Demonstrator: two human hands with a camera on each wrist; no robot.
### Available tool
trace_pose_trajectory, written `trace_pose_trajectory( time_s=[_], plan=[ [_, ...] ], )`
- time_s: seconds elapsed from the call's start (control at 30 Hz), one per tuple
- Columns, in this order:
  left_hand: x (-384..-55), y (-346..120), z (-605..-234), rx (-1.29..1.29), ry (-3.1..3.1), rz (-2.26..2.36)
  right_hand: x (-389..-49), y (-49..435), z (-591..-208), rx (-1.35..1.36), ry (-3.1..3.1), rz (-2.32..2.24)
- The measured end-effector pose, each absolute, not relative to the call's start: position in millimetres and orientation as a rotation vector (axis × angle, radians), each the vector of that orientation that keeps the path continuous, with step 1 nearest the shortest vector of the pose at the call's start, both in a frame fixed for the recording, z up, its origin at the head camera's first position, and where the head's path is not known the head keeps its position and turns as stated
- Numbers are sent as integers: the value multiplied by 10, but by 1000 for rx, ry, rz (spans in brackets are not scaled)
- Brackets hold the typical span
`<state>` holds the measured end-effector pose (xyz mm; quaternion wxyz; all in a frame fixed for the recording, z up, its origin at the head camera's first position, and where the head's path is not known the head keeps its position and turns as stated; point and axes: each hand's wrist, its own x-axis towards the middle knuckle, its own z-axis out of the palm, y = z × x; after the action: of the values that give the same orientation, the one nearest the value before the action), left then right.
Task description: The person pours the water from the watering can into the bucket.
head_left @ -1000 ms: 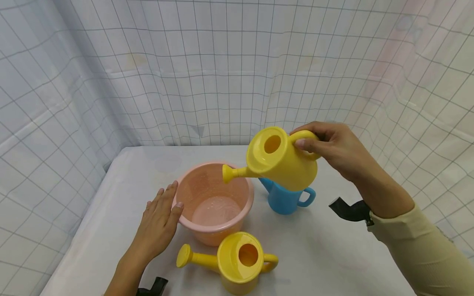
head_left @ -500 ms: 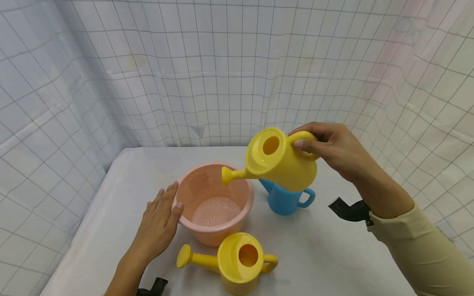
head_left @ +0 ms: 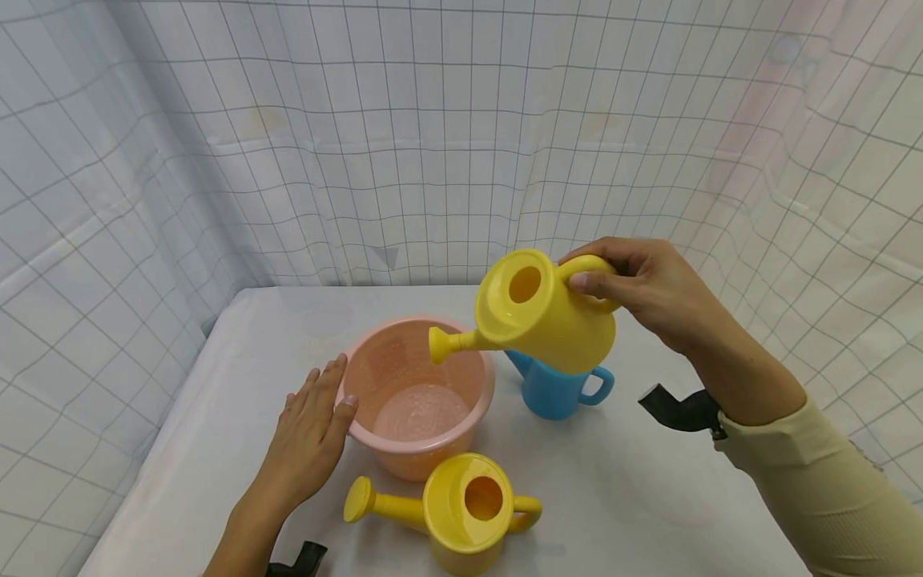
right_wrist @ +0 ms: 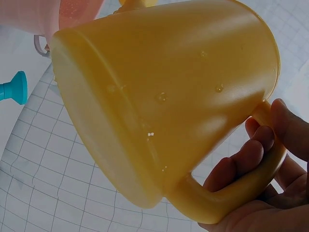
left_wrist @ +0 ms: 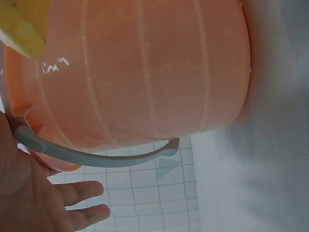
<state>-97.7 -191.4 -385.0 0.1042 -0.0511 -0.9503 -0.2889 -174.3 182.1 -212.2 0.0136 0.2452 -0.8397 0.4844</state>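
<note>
My right hand [head_left: 642, 288] grips the handle of a yellow watering can [head_left: 551, 320], raised and tilted so its spout hangs over a pink bucket [head_left: 472, 421]. In the right wrist view, curled fingers wrap that handle, and drops cling to the can's side [right_wrist: 193, 87]. My left hand [head_left: 306, 437] lies with straight fingers against the bucket's left rim. The left wrist view shows the hand [left_wrist: 43, 193] beside the bucket's grey carrying handle [left_wrist: 104, 158]. Wet shine marks the bucket's floor; whether water is leaving the spout I cannot tell.
A second yellow watering can [head_left: 469, 513] stands in front of the bucket, spout to the left. Behind the raised can is a blue watering can [head_left: 551, 394], partly hidden. White cloth covers the table [head_left: 649, 497], and grid-patterned curtains [head_left: 433, 144] enclose it.
The raised yellow watering can has shifted very slightly left, its spout dipping a little lower. My left hand and the bucket have kept their places.
</note>
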Motion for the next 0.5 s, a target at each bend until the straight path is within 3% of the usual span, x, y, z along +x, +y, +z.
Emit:
trace_pose_trajectory(
  time_s=[0.5],
  plan=[
    [-978, -1917, -3858, -140, -2810, -847, -1740, 1809, -2105, 788, -2611, 1523]
  ],
)
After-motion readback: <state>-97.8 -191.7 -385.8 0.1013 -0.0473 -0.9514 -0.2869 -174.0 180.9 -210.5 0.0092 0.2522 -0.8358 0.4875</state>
